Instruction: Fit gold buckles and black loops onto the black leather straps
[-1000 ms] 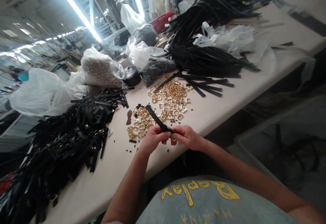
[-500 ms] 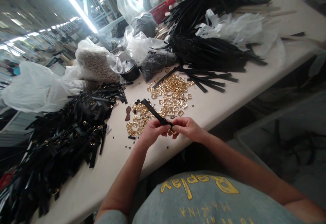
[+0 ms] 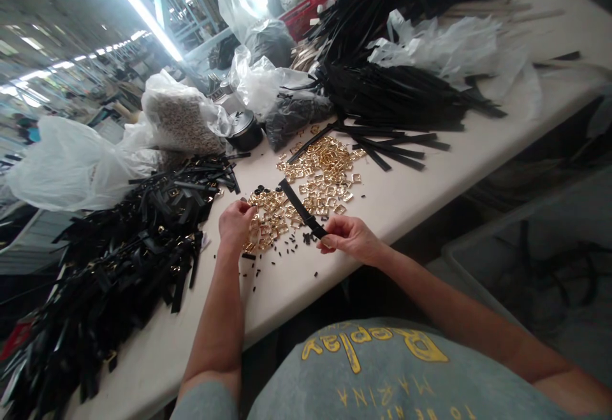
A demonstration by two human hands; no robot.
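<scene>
Head view, right hand: grip pinched shut on the near end of the black strap, just right of frame centre; the strap slanted up-left over the gold buckles on the table
Head view, left hand: fingers curled down onto the buckles left of centre; whether its grip held one could not be told

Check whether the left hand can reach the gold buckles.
Probably yes: the left hand is at the edge of the gold buckles, nothing between; the right hand holds the strap aside.
</scene>
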